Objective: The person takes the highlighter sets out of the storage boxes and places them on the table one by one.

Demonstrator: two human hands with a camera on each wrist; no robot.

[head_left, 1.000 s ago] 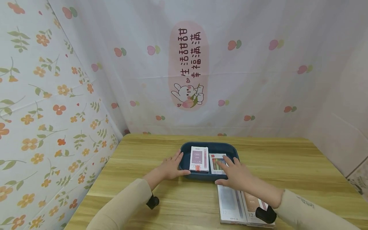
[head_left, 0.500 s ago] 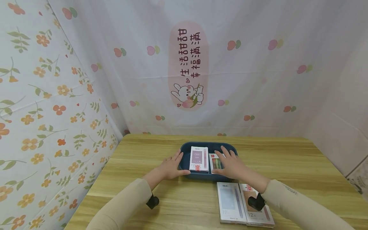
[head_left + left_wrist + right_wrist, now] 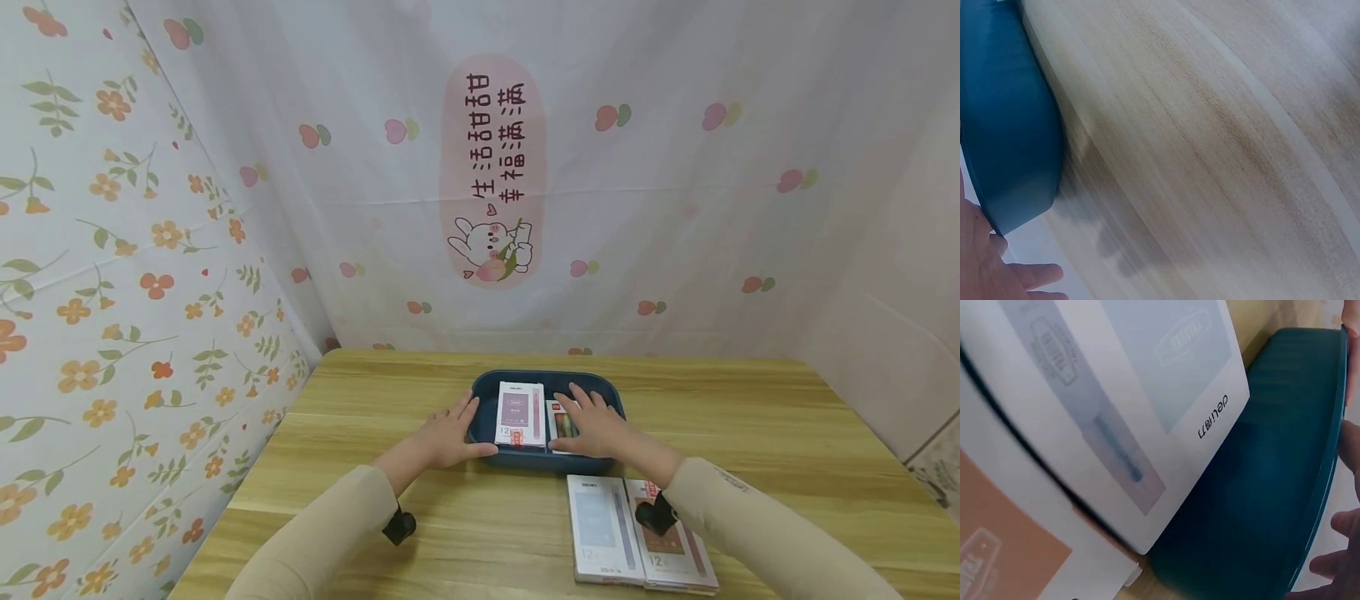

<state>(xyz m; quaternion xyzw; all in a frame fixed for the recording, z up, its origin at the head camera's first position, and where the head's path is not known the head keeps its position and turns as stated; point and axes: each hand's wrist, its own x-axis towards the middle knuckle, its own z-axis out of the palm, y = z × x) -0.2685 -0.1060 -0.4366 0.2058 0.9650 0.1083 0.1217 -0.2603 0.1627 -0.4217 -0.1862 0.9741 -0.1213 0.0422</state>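
Shifting right hand (image 3: 600, 428) leftward over small box (image 3: 564, 427) inside tray (image 3: 517, 461), toward far edge of table (image 3: 712, 408), with fingers spread loosely; apparently settling it beside purple box (image 3: 519, 412). Keeping left hand (image 3: 442, 437), fingers extended, against tray's left end.

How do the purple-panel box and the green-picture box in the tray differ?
- Cover: purple-panel box is in full view; green-picture box is partly hidden by the right hand.
- Red mark: purple-panel box has it at the near end; green-picture box has it in the far left corner.

Shared: both have white borders and lie in the blue tray.
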